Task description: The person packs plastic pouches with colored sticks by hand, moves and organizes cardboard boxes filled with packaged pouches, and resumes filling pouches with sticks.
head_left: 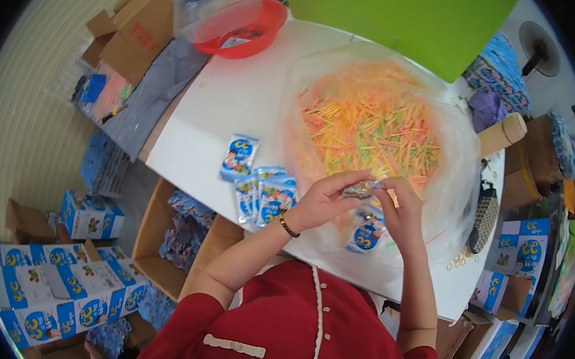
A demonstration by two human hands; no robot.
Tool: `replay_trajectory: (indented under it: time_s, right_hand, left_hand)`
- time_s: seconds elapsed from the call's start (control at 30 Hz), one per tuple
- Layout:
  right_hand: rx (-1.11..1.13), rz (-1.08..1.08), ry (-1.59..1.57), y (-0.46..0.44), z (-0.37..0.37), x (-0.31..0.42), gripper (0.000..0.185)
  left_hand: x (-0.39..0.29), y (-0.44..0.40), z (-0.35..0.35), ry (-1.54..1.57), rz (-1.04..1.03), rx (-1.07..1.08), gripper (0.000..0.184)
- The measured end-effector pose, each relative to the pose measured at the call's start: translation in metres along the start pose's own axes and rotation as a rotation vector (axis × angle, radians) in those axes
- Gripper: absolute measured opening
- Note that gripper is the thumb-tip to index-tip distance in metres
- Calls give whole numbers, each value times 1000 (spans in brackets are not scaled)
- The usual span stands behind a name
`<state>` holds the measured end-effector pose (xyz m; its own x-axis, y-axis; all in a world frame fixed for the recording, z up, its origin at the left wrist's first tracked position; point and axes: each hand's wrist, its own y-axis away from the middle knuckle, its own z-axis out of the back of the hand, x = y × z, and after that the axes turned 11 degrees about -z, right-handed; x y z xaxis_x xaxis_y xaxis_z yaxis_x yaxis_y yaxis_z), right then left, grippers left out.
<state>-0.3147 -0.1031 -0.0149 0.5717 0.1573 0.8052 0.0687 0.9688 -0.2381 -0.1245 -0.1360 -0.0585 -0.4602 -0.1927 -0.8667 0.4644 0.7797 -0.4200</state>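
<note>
My left hand (323, 199), with a beaded bracelet at its wrist, and my right hand (400, 211) meet in front of me. Between their fingertips both pinch a small shiny printed packet (363, 189). Pale thin sticks show just above it; whether they are inside it I cannot tell. Just below the fingers is a blue and white packet (366, 233); I cannot tell if it is part of the pinched one. Behind the hands, a large clear plastic bag (457, 141) lies open, full of thin yellow, orange, pink and green sticks (371, 122).
Several blue and white packets (276, 199) lie left of my hands on the white table (190, 136). A red basin (267, 35) stands at the back left. Rubber bands (458, 261) and a checkered pouch (483, 220) are at the right edge. Printed boxes (60, 284) stand lower left.
</note>
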Motion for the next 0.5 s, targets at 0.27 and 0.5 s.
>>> replay_trajectory:
  time_s: [0.27,0.5]
  right_hand:
    - [246,-181,-235,41,-15,31,9]
    - [-29,-442,-115,61,24,-23,10]
  left_hand:
    - [-61,67,16,-664,163,-263,39]
    - [-49,59,39,-1632,-113,-107,32]
